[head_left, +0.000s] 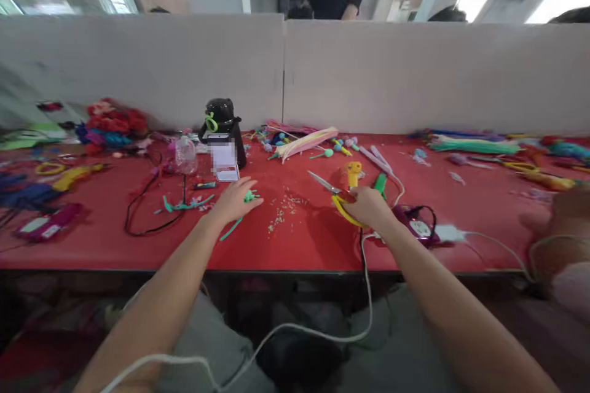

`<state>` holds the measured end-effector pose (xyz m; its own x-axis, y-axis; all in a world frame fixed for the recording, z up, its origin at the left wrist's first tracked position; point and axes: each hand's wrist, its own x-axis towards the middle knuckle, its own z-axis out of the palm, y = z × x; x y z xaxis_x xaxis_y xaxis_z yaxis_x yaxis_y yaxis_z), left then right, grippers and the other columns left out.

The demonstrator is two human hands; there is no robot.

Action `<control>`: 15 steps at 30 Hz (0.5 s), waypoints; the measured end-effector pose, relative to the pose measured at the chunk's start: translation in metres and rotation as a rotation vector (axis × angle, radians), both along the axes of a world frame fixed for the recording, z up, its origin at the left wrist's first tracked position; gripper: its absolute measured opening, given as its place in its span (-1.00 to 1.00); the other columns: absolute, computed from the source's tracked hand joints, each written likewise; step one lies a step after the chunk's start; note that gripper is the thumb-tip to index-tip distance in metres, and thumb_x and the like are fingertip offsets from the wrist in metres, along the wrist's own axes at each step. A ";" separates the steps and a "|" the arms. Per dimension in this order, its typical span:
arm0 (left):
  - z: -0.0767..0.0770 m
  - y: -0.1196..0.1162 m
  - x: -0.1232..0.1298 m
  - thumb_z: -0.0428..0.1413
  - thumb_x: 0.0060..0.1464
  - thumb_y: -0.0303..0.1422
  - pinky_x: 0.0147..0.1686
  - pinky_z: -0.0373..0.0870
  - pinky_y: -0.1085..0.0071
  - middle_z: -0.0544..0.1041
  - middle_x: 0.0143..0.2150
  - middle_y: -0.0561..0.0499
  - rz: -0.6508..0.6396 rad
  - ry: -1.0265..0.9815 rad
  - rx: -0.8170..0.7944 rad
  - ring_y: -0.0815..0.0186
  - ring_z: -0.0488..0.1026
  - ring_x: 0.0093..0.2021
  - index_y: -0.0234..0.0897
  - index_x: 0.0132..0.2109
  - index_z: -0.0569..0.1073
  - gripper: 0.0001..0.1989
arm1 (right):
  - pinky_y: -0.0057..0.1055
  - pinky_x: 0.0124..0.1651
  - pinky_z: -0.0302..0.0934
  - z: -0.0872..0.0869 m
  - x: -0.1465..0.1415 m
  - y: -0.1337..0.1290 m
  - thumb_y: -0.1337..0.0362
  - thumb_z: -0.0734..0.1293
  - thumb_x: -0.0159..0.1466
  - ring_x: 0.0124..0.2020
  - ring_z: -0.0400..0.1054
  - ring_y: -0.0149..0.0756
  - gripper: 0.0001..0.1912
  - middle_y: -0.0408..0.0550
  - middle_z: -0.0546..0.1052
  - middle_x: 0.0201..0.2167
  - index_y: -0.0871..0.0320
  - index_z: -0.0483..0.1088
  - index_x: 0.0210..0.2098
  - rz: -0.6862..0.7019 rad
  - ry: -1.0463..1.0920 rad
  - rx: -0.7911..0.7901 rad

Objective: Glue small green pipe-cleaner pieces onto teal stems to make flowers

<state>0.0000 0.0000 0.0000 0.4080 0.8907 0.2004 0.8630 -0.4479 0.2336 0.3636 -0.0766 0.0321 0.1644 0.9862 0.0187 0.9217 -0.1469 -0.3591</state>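
My left hand (234, 201) is over the red table, its fingers curled round a small green fuzzy piece (250, 196). A thin green stem (230, 229) slants down below that hand. My right hand (367, 204) is on a pair of scissors with yellow handles (345, 212), and their metal blades (322, 180) point up and to the left. Just behind the right hand stands a yellow glue gun (353, 173), with a green part (380, 184) beside it.
Small clippings (282, 212) lie between my hands. A phone (224, 158) leans on a black bottle (221, 112). Pipe cleaners (308, 142) lie at the back. A power strip (418, 227) and white cable are at right, near another person's arm (562, 227).
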 end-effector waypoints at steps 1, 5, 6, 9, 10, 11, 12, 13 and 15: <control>-0.001 0.000 0.003 0.08 0.27 -0.04 0.39 0.19 0.08 0.30 0.42 -0.29 -0.016 -0.002 0.006 -0.01 0.27 0.40 -0.41 0.34 0.38 -0.34 | -0.36 -0.43 -0.02 0.000 -0.001 0.000 0.04 0.35 0.25 -0.41 0.39 -0.18 -0.69 0.06 0.54 -0.46 0.14 0.44 -0.45 0.000 0.007 -0.007; -0.007 -0.001 0.014 0.02 0.32 -0.10 0.39 0.19 0.05 0.38 0.38 -0.19 -0.066 -0.007 0.021 0.03 0.29 0.39 -0.29 0.27 0.47 -0.48 | -0.39 -0.44 0.00 -0.003 -0.006 0.001 0.08 0.37 0.23 -0.46 0.37 -0.25 -0.74 -0.03 0.50 -0.51 0.13 0.42 -0.46 -0.005 0.034 -0.007; -0.008 -0.001 0.016 0.01 0.32 -0.12 0.40 0.18 0.04 0.40 0.37 -0.18 -0.072 -0.008 0.022 0.03 0.29 0.39 -0.28 0.25 0.49 -0.50 | -0.40 -0.44 0.01 -0.004 -0.006 0.001 0.09 0.37 0.23 -0.46 0.36 -0.27 -0.75 -0.05 0.49 -0.52 0.13 0.41 -0.45 -0.007 0.041 0.000; -0.012 0.000 0.018 -0.02 0.34 -0.18 0.41 0.15 0.02 0.44 0.34 -0.16 -0.077 -0.018 0.032 0.02 0.29 0.39 -0.29 0.21 0.54 -0.54 | -0.41 -0.42 0.03 -0.008 -0.007 -0.001 0.10 0.36 0.24 -0.47 0.33 -0.30 -0.76 -0.10 0.46 -0.53 0.12 0.38 -0.43 -0.006 0.058 0.028; -0.013 0.001 0.018 -0.04 0.34 -0.19 0.42 0.14 0.03 0.44 0.34 -0.17 -0.077 -0.025 0.035 0.02 0.29 0.39 -0.31 0.21 0.54 -0.53 | -0.41 -0.42 0.03 -0.009 -0.007 -0.001 0.10 0.37 0.23 -0.48 0.33 -0.30 -0.77 -0.11 0.45 -0.53 0.12 0.36 -0.43 -0.003 0.062 0.035; -0.015 0.002 0.018 -0.04 0.34 -0.20 0.42 0.14 0.05 0.44 0.34 -0.18 -0.078 -0.033 0.037 0.02 0.30 0.39 -0.33 0.21 0.54 -0.53 | -0.41 -0.41 0.03 -0.010 -0.007 -0.002 0.11 0.37 0.22 -0.48 0.32 -0.30 -0.77 -0.11 0.45 -0.53 0.12 0.35 -0.43 0.001 0.066 0.041; -0.016 0.003 0.018 -0.05 0.34 -0.20 0.42 0.15 0.07 0.44 0.34 -0.18 -0.078 -0.043 0.036 0.03 0.31 0.39 -0.35 0.20 0.55 -0.52 | -0.41 -0.41 0.04 -0.011 -0.007 -0.002 0.13 0.38 0.21 -0.48 0.32 -0.31 -0.78 -0.12 0.45 -0.52 0.11 0.34 -0.44 0.005 0.069 0.043; -0.017 0.005 0.017 -0.05 0.34 -0.21 0.41 0.17 0.08 0.45 0.33 -0.18 -0.078 -0.055 0.034 0.05 0.33 0.38 -0.36 0.20 0.55 -0.52 | -0.41 -0.41 0.04 -0.013 -0.007 -0.002 0.14 0.38 0.20 -0.48 0.32 -0.31 -0.79 -0.12 0.45 -0.52 0.11 0.34 -0.44 0.009 0.074 0.045; -0.020 0.006 0.017 -0.07 0.34 -0.20 0.39 0.23 0.09 0.46 0.32 -0.16 -0.075 -0.081 0.028 0.09 0.36 0.36 -0.34 0.20 0.55 -0.52 | -0.41 -0.41 0.04 -0.016 -0.006 -0.002 0.14 0.38 0.19 -0.48 0.32 -0.31 -0.79 -0.13 0.46 -0.52 0.10 0.32 -0.43 0.012 0.085 0.060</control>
